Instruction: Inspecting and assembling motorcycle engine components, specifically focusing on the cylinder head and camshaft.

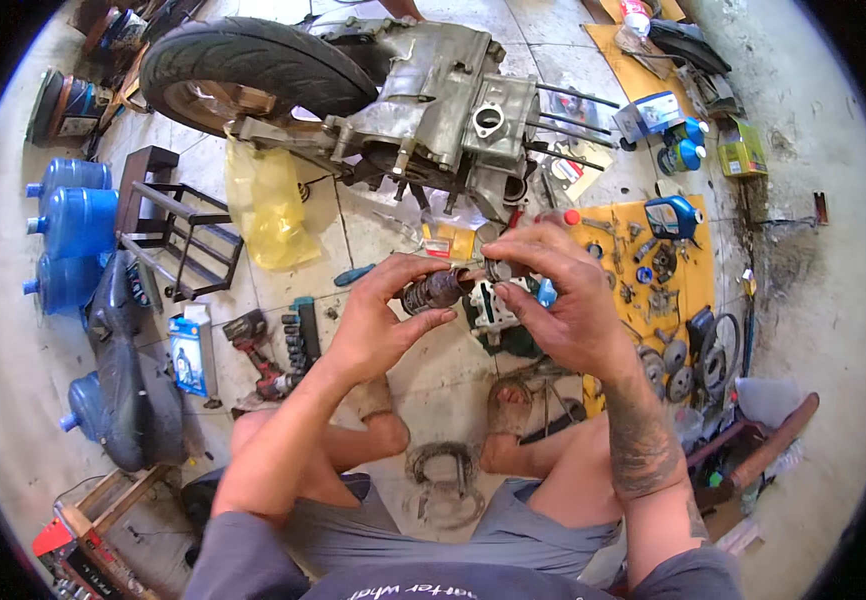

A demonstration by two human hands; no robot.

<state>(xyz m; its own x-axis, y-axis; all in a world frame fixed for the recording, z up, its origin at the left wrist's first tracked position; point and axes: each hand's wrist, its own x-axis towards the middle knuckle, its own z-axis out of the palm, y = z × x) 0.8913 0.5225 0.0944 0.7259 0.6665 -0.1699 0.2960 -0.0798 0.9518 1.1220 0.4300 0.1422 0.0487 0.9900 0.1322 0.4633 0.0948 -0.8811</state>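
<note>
My left hand [378,310] grips a dark, ribbed cylindrical part [431,291] between thumb and fingers, its open end turned right. Close beside that end, my right hand [563,290] pinches a small round metal part [498,270]. Whether the two parts touch, I cannot tell. Below my hands a silvery engine cylinder head [496,312] rests low near the floor, partly covered by my right hand. Ahead stands a scooter engine [423,90] with long studs sticking out to the right and a rear wheel [253,75] on its left.
A yellow sheet [691,290] on the right carries several gears, bolts and a blue oil bottle [673,217]. To the left lie a cordless driver [258,350], a socket rack [300,338] and a metal stool frame [183,235]. Blue water jugs [78,225] line the far left.
</note>
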